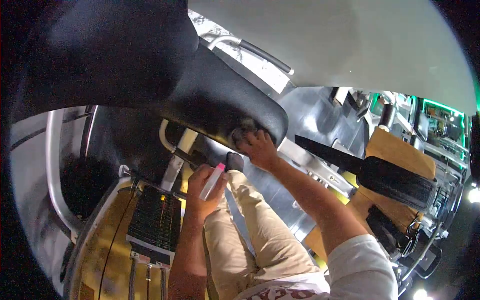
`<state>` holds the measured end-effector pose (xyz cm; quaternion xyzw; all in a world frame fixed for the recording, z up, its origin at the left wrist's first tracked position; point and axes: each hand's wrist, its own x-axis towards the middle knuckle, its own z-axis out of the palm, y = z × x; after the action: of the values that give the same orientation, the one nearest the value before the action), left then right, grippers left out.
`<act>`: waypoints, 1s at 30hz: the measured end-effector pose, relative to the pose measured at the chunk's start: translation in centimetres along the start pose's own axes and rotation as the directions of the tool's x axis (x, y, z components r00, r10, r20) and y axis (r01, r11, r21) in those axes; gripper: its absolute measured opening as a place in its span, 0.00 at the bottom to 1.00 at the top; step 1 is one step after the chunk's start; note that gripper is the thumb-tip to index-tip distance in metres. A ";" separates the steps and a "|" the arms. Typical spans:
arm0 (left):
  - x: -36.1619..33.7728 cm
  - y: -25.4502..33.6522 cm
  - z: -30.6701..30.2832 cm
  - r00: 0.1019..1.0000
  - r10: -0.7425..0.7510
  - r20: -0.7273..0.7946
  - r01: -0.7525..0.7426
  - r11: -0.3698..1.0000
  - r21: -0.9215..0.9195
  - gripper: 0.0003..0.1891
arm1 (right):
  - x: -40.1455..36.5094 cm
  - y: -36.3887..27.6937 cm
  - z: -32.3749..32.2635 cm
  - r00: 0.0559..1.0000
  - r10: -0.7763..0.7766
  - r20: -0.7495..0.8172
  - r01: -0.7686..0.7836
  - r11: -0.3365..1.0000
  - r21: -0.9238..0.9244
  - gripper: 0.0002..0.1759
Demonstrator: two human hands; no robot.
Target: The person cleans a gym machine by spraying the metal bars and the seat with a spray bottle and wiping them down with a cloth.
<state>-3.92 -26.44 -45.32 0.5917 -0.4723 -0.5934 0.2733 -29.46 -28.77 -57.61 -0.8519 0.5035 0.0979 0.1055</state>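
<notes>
My left hand (pixel 196 186) is closed around a slim, clear bottle with a pink top (pixel 212 183), held tilted in front of my legs. My right hand (pixel 259 149) presses a dark, bunched cloth (pixel 244 131) against the side of a black padded seat (pixel 225 95) near its rounded end. The fingers are curled over the cloth, and part of it is blurred. A larger black pad (pixel 115 50) rises beyond the seat at the upper left.
A weight stack (pixel 154 217) with a yellow pin stands at lower left beside a curved metal frame (pixel 56 175). A handle with a black grip (pixel 265 56) sticks out beyond the seat. Black straps (pixel 395 182) hang over brown pads at right. Dark flooring (pixel 315 112) lies below.
</notes>
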 end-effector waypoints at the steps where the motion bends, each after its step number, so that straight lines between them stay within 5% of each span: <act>1: 0.2 -0.4 0.2 1.000 0.031 -0.005 -0.031 0.999 0.014 0.09 | -0.5 0.5 0.0 0.976 -0.210 -0.065 0.209 0.978 -0.016 0.25; 4: 1.3 0.5 0.1 0.996 0.086 -0.023 -0.085 0.994 0.066 0.11 | 4.8 4.9 -5.5 0.903 0.081 0.422 -0.083 0.996 -0.016 0.17; 5: 1.5 0.6 0.0 0.998 0.055 -0.030 -0.054 0.998 0.045 0.11 | 5.6 6.4 -3.5 0.958 0.260 0.125 -0.273 0.957 0.100 0.19; 6: 1.7 0.6 -0.1 0.999 0.024 -0.036 -0.023 0.999 0.023 0.11 | 6.1 7.5 -1.2 0.877 0.455 -0.155 -0.407 0.874 0.265 0.21; 10: 2.7 0.2 -0.4 0.996 -0.017 -0.089 0.018 1.000 0.006 0.13 | 8.5 4.5 -1.0 0.679 0.725 -0.116 -0.674 0.679 0.291 0.25; 11: 2.9 0.2 -0.4 0.993 0.003 -0.122 -0.003 1.000 0.000 0.13 | 7.7 2.7 -0.8 0.739 0.647 -0.186 -0.594 0.757 0.273 0.26; 14: 3.7 0.0 -0.9 0.991 0.036 -0.129 -0.032 0.999 0.039 0.13 | 4.2 -1.9 0.3 0.966 0.183 0.181 -0.187 0.982 0.007 0.27; 15: 3.9 -0.2 -1.2 0.993 0.042 -0.114 -0.034 0.997 0.064 0.14 | 3.7 -3.5 -2.8 0.962 0.031 0.270 -0.058 0.994 0.095 0.25; 18: 3.8 -0.3 -2.1 0.993 0.042 -0.109 -0.039 0.999 0.030 0.14 | 4.2 -0.9 -1.6 0.938 -0.331 0.103 0.328 0.943 0.051 0.17; 19: 3.6 -0.7 -2.5 0.996 0.013 -0.086 -0.006 0.997 0.073 0.12 | 6.0 0.8 -0.8 0.960 -0.237 0.150 0.232 0.971 0.052 0.16; 21: 3.4 -1.5 -3.4 0.998 -0.036 -0.052 0.044 0.986 0.162 0.10 | 11.7 4.5 -2.7 0.904 0.248 0.349 -0.232 0.969 -0.087 0.15; 22: 3.3 -2.0 -3.8 0.997 -0.040 -0.064 0.048 0.990 0.134 0.10 | 12.0 5.6 -3.2 0.942 0.282 -0.185 -0.279 0.959 0.040 0.15; 23: 3.2 -2.7 -4.1 0.996 -0.046 -0.073 0.053 0.993 0.106 0.10 | 13.6 5.9 -2.9 0.793 0.547 -0.267 -0.511 0.837 0.197 0.19; 24: 3.2 -3.2 -4.4 0.995 -0.056 -0.081 0.062 0.995 0.074 0.10 | 14.8 5.9 -2.5 0.697 0.711 -0.096 -0.674 0.695 0.251 0.23; 26: 3.0 -2.9 -5.3 0.990 -0.124 -0.068 0.126 0.992 0.026 0.10 | 14.5 3.6 -2.6 0.739 0.658 -0.144 -0.616 0.746 0.251 0.28; 27: 3.1 -2.3 -6.0 0.990 -0.122 -0.077 0.125 0.991 0.038 0.10 | 14.1 1.9 -1.3 0.797 0.526 -0.296 -0.507 0.850 0.143 0.27; 28: 3.3 -1.8 -6.6 0.989 -0.119 -0.090 0.123 0.991 0.049 0.10 | 13.4 0.0 1.1 0.890 0.455 -0.028 -0.455 0.889 -0.045 0.27; 30: 3.9 -2.0 -7.5 0.988 -0.123 -0.091 0.122 0.992 -0.019 0.10 | 10.4 -4.8 -2.8 0.997 0.046 0.061 -0.049 0.997 0.052 0.22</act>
<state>3.14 -30.81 -47.69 0.6443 -0.4179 -0.5846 0.2617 -20.13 -36.03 -57.36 -0.8333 0.5226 0.1122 0.1410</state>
